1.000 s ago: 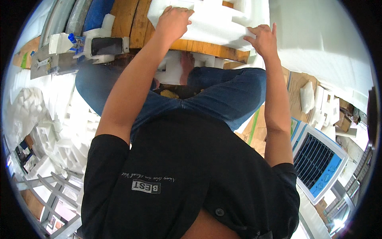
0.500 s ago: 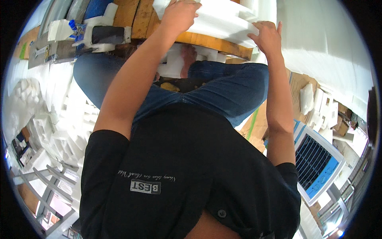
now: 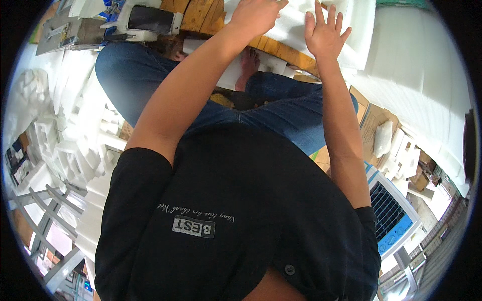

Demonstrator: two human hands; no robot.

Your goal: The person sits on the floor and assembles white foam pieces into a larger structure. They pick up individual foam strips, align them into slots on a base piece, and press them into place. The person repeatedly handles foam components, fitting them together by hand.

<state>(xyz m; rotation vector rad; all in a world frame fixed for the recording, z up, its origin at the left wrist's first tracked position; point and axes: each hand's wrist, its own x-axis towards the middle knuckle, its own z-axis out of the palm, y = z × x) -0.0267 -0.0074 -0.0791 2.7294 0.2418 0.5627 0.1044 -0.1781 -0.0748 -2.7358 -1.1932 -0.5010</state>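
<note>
A white foam sheet (image 3: 296,35) lies on a wooden board (image 3: 283,50) in front of my crossed legs in blue jeans. My left hand (image 3: 253,15) rests on the sheet near the top edge of the view, fingers curled on it. Flat on the same sheet lies my right hand (image 3: 324,32), with its fingers spread apart. Whether my left hand grips the foam is hidden by the frame's rim. My bare foot (image 3: 249,62) shows just under the board.
White foam blocks (image 3: 70,150) pile up on my left. A grey tool with a dark panel (image 3: 148,20) sits at the upper left. Cardboard boxes (image 3: 371,118), more foam pieces and a white-and-blue air cooler (image 3: 391,210) stand on my right.
My right hand has let go of the sheet's edge and now lies flat with fingers spread. The view has tilted downward, so the sheet and both hands sit higher in the frame.
</note>
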